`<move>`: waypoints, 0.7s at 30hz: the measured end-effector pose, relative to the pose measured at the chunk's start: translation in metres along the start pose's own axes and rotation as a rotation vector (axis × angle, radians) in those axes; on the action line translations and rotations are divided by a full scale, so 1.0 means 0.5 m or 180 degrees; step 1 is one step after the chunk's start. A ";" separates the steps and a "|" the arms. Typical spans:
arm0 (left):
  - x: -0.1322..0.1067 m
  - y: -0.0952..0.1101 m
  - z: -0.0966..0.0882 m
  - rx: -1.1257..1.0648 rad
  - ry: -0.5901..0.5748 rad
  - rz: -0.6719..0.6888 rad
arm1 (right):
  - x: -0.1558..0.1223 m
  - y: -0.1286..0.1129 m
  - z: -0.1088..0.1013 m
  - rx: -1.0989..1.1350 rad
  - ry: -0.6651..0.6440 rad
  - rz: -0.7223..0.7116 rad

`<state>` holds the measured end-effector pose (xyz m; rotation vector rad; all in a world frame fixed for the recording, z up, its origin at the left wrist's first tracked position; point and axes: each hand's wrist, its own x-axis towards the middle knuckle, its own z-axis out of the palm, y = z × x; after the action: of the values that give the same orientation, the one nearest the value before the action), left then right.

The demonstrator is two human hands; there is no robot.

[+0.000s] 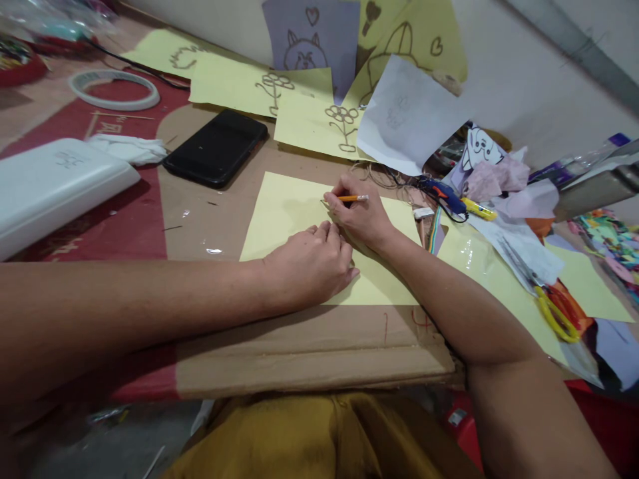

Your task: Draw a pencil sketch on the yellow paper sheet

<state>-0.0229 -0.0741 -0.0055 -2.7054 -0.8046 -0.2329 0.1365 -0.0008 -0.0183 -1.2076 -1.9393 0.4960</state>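
A pale yellow sheet of paper (284, 213) lies on a brown cardboard board (309, 352) in front of me. My right hand (362, 216) is closed on an orange pencil (353, 198), whose tip touches the sheet near its upper middle. My left hand (309, 263) rests on the sheet right beside the right hand, knuckles up and fingers curled under, pressing the paper down. Nothing shows inside the left hand.
A black phone (217, 148) and a white box (50, 189) lie at the left, a tape ring (114, 90) behind them. Yellow sheets with flower drawings (319, 123) lie at the back. A glue gun (444, 194), yellow-handled scissors (554, 313) and paper scraps crowd the right.
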 end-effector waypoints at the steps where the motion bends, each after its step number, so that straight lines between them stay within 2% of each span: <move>1: 0.000 0.000 0.000 0.0007 -0.0022 0.0003 | 0.000 0.000 0.000 0.0001 0.0003 0.0000; 21: 0.002 0.000 -0.002 -0.0002 -0.0003 0.0003 | 0.000 -0.002 -0.001 -0.0033 0.0012 0.0019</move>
<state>-0.0221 -0.0742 -0.0042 -2.7067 -0.8034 -0.2318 0.1361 -0.0014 -0.0173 -1.2203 -1.9379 0.4868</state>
